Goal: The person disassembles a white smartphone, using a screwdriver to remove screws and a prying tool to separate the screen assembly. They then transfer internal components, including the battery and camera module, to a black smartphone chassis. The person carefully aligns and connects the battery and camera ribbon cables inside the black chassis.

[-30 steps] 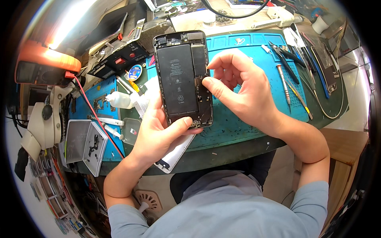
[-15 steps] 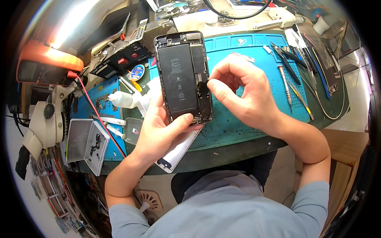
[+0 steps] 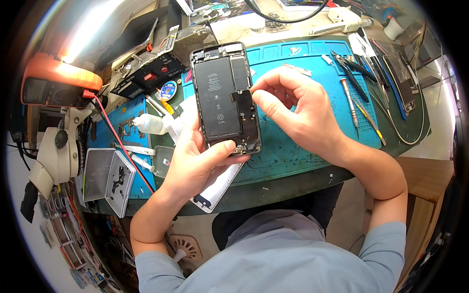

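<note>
My left hand [image 3: 195,158] grips an opened smartphone [image 3: 217,134] from below and the left side, the thumb lying on its lower edge. The phone's inside faces up, showing a long black battery [image 3: 216,93] and dark parts along the right. At the phone's right edge my right hand [image 3: 305,110] is closed in a pinch, thumb against forefinger. Whatever sits between those fingertips is hidden. Close to them a small dark flat piece with a gold-toned end [image 3: 238,95] lies over the battery's right edge. A white phone panel [image 3: 220,188] rests beneath my left hand.
The phone is held over a blue work mat [image 3: 293,146]. Cutting pliers [image 3: 354,80], a screwdriver [image 3: 349,102] and tweezers lie at right. On the left are an orange multimeter [image 3: 61,80], a white bottle [image 3: 149,123], a clear box [image 3: 110,171] and a microscope [image 3: 53,151].
The phone has tipped and shifted slightly. The small dark piece with the gold-toned end now shows over the battery's edge. My right hand has moved slightly left with the pinch kept.
</note>
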The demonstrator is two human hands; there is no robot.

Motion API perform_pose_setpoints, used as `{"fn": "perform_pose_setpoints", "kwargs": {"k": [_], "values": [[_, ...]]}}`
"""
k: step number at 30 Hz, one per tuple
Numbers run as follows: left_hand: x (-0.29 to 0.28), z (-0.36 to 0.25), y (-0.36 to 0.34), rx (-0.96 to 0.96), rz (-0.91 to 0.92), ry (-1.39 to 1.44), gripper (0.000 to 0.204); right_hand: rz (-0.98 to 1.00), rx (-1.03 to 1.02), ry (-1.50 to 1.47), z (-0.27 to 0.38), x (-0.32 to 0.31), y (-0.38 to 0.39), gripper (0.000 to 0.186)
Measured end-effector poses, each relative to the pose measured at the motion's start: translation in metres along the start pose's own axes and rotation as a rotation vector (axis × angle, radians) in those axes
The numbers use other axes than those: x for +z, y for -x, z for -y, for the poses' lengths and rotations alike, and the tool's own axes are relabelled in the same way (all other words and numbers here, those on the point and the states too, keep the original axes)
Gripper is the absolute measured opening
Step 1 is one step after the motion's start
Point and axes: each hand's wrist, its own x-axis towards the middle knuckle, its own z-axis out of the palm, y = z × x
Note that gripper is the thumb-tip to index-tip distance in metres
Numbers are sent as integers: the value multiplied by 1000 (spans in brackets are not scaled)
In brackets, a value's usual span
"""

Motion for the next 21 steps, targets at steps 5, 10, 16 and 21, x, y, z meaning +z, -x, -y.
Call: {"fn": "perform_pose_setpoints", "kwargs": {"k": [5,10,16,21], "values": [[1,-1,2,-33,14,29,75,123,110,6,7,-5,1,12],[-2,-2,1,-60,58,57,74,109,77,64,8,-7,0,21],[2,3,1,115,2,26,70,221,293,-234,-1,-4,0,35],[-2,4,0,130,65,64,68,386,226,-161,1,-3,1,35]]}}
